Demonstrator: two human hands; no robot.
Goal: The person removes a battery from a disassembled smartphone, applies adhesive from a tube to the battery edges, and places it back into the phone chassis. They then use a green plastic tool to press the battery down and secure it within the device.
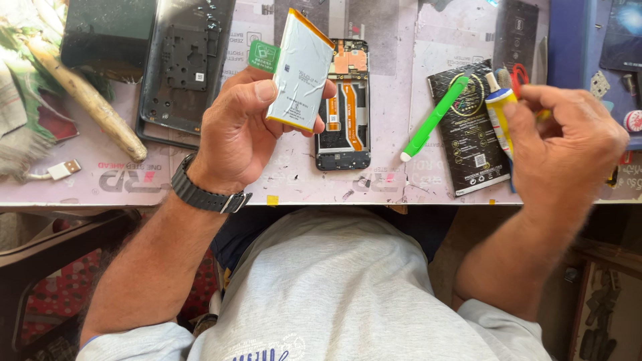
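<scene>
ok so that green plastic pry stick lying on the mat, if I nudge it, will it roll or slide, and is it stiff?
The green pry stick looks flat-sided, so it would probably slide rather than roll. It lies half on a black packet, half on the mat, so it may pivot when nudged. It looks thin and plastic, so it is likely light and slightly flexible.

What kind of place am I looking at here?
Likely a phone repair bench: an opened phone lies on the worktable, the left hand holds a battery, with a green pry tool nearby.
</scene>
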